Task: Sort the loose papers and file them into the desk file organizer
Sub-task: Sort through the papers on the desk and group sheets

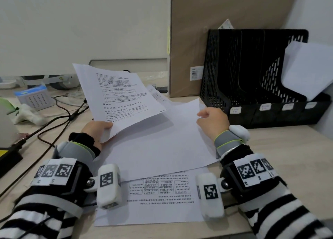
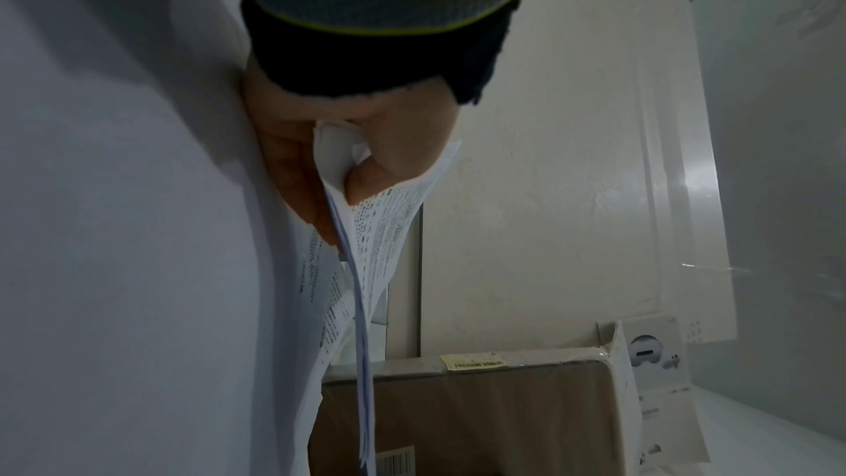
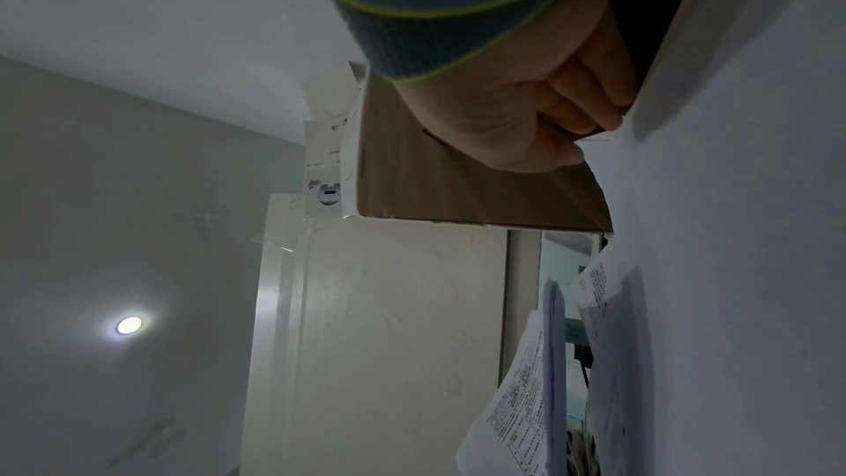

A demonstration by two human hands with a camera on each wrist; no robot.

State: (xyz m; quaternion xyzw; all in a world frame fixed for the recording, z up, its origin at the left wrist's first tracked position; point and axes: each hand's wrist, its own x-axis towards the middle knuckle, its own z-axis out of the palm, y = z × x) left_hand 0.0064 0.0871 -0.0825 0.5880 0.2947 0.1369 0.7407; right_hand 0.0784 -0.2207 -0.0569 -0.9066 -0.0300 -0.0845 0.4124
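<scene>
My left hand (image 1: 100, 129) pinches the lower left corner of a printed sheaf of papers (image 1: 122, 94) and holds it raised and tilted over the desk. In the left wrist view the thumb and fingers clamp the sheaf (image 2: 380, 230). A blank white sheet (image 1: 158, 145) lies under it. My right hand (image 1: 201, 119) grips that sheet's right edge with curled fingers (image 3: 590, 114). Nearest me lies a printed sheet (image 1: 158, 193) with tables, upside down. The black mesh file organizer (image 1: 234, 73) stands at the back right, with white paper (image 1: 310, 67) in its rightmost slot.
A tall cardboard box (image 1: 207, 31) leans against the wall behind the organizer. More printed paper (image 1: 156, 94) pokes out beyond the blank sheet. Black cables (image 1: 59, 123), a blue-topped box (image 1: 34, 98) and a black device (image 1: 9, 159) crowd the left of the desk.
</scene>
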